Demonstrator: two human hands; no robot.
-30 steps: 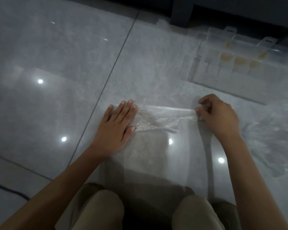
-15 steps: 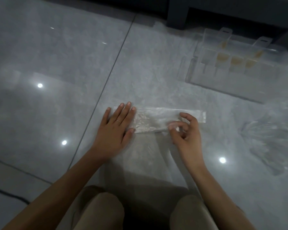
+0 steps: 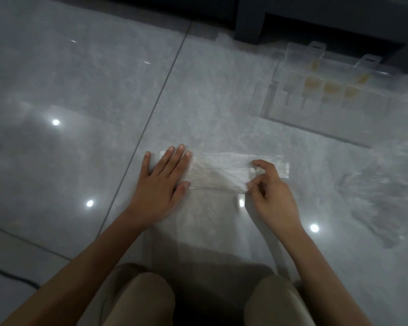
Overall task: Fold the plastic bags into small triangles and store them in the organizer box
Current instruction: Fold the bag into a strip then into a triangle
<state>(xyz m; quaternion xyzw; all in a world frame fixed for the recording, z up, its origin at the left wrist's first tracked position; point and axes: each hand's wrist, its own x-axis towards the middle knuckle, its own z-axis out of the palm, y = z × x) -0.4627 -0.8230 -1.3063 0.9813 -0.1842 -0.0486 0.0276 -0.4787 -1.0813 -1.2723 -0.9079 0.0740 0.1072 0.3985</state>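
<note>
A clear plastic bag (image 3: 219, 171) lies on the grey tiled floor in front of my knees, its far part folded into a crumpled horizontal band. My left hand (image 3: 163, 182) lies flat with fingers spread on the band's left end. My right hand (image 3: 269, 191) pinches the band's near edge toward its right end between thumb and fingertips. The clear organizer box (image 3: 327, 102) stands open at the far right, with several yellowish folded pieces in its compartments.
A loose heap of clear plastic bags (image 3: 382, 196) lies to the right of my right hand. Dark furniture (image 3: 250, 20) stands along the far edge. Tile joints (image 3: 156, 102) run through the glossy floor, which reflects ceiling lights.
My right hand let go of the band's far right end, came in toward the middle, then slid right along the near edge. The band now lies flatter. My left hand stayed put.
</note>
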